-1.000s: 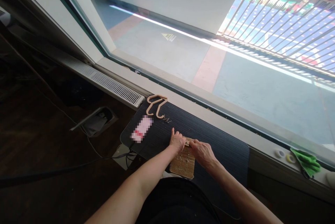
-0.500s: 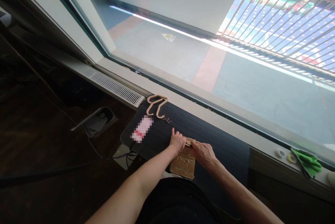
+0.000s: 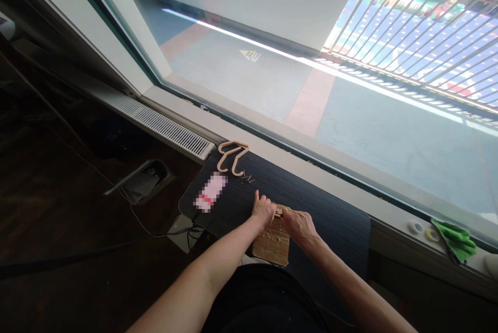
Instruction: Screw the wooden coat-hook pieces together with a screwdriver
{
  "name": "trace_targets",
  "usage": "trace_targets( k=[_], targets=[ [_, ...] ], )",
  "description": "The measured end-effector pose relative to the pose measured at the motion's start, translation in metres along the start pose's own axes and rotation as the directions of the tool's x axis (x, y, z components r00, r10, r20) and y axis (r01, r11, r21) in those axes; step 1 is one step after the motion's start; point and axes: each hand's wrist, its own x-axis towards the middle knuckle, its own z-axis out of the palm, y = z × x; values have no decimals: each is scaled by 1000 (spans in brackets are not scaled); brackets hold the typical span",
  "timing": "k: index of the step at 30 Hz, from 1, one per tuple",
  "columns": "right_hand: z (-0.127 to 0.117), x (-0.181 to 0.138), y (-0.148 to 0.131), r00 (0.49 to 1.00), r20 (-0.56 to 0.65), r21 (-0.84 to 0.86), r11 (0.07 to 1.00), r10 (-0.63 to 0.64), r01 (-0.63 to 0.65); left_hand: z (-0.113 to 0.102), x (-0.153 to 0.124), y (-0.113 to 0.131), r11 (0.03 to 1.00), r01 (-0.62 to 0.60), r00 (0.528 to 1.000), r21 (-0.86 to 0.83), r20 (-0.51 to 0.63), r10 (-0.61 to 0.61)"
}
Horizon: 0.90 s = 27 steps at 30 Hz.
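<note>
A small wooden board (image 3: 272,244) dusted with shavings lies on a dark ribbed mat (image 3: 330,219) by the window. My left hand (image 3: 263,209) rests at the board's far left corner, fingers curled, pressing on a small wooden piece (image 3: 278,213). My right hand (image 3: 298,226) is closed in a pinch at that same piece from the right; what it pinches is too small to name. Farther left on the mat lie cut wooden hook shapes (image 3: 232,156).
A blurred pink-and-white item (image 3: 211,191) lies on the mat's left part. A floor vent grille (image 3: 155,123) runs along the window. On the sill at right sit a green cloth (image 3: 456,240) and small tape rolls (image 3: 423,230). A cable (image 3: 116,245) crosses the dark floor.
My right hand has drawn slightly toward the small piece; otherwise both hands stay at the board's far edge.
</note>
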Motion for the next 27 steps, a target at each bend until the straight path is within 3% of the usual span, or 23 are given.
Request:
trace_targets(
  k=[27],
  targets=[
    [-5,0,1,999,-15,36,998,-49,49,2,1,-1,1000,-9,1000,-1,-17,9]
  ],
)
